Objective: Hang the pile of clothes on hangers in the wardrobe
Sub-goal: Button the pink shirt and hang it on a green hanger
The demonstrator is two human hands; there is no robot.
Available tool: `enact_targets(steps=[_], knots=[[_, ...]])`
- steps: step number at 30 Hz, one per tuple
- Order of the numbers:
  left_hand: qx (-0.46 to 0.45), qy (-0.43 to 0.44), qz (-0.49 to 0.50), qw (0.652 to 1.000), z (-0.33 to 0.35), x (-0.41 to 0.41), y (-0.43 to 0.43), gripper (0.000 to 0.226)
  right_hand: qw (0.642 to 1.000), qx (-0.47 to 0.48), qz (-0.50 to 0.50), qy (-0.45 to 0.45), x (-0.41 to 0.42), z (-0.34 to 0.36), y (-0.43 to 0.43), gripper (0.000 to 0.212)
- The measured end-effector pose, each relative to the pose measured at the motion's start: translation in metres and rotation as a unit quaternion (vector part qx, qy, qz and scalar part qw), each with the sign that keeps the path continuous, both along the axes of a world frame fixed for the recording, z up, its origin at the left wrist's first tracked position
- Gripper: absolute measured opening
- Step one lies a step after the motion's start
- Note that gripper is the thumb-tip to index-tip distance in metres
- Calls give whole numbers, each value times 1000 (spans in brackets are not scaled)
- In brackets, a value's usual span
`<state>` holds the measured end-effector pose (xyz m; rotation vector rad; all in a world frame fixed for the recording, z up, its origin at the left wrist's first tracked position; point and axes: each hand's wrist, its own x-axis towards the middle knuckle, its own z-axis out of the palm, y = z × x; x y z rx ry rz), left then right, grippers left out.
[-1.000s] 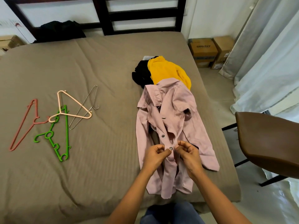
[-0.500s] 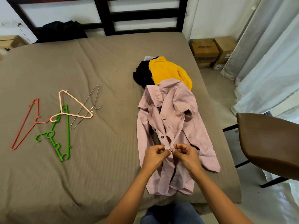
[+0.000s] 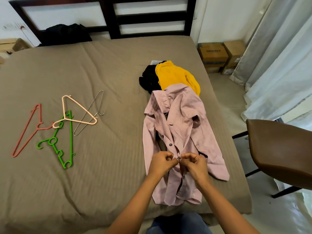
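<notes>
Pink shirt (image 3: pixel 177 129) lies flat by the right edge of the bed (image 3: pixel 109 166), light and floppy. Left hand (image 3: pixel 161 163) and right hand (image 3: pixel 194 164) both pinch its front at one button (image 3: pixel 178 159). I'd lift by the collar (image 3: pixel 166 103).

Pink shirt (image 3: pixel 182 125), yellow garment (image 3: pixel 175 76), green hanger (image 3: pixel 65 141), brown bedspread (image 3: pixel 101 73).

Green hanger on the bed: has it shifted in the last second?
No. The green hanger lies in the same spot, its top tucked under the peach hanger as before.
</notes>
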<state>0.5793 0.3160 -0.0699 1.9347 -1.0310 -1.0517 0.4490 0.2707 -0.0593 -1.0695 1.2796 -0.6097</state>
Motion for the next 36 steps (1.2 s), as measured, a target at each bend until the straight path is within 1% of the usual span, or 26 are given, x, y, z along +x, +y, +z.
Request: enact_targets(steps=[3, 7, 10, 13, 16, 19, 21, 23, 27, 30, 32, 34, 36], knots=[[0, -12, -3, 1000, 1, -1, 0, 43, 1000, 9, -14, -8, 2, 0, 4, 12], [2, -5, -1, 1000, 2, -3, 2, 39, 999, 44, 1, -25, 1, -1, 4, 12], [1, -3, -10, 1000, 3, -4, 2, 36, 998, 59, -5, -17, -1, -3, 2, 14], [3, -6, -19, 1000, 4, -2, 1, 37, 1000, 28, 10, 1, -3, 1, 2, 15], [7, -19, -30, 999, 5, -1, 1, 40, 998, -27, 39, 46, -5, 3, 3, 21], [14, -40, -33, 999, 4, 0, 1, 35, 990, -85, 73, 89, -6, 2, 3, 21], [19, -60, -31, 998, 5, -2, 1, 38, 987, -107, 72, 94, -7, 3, 3, 21], [25, -67, -27, 997, 6, -5, 1, 45, 989, -106, 61, 88, -7, 1, 4, 19], [33, -20, 22, 999, 8, -12, 2, 52, 996, -59, 10, 62, -3, -3, 7, 14], [46, 21, 44, 998, 11, -13, 3, 49, 999, -30, -20, 21, 0, -5, 12, 16], [62, 59, 67, 994, 12, -13, 3, 46, 999, -36, -23, 22, 2, -6, 15, 18], [69, 100, 93, 988, 12, -12, 3, 42, 997, -58, -17, 45, 4, -5, 16, 19], [80, 121, 110, 983, 12, -11, 3, 37, 993, -94, -2, 75, 6, -2, 16, 20]])
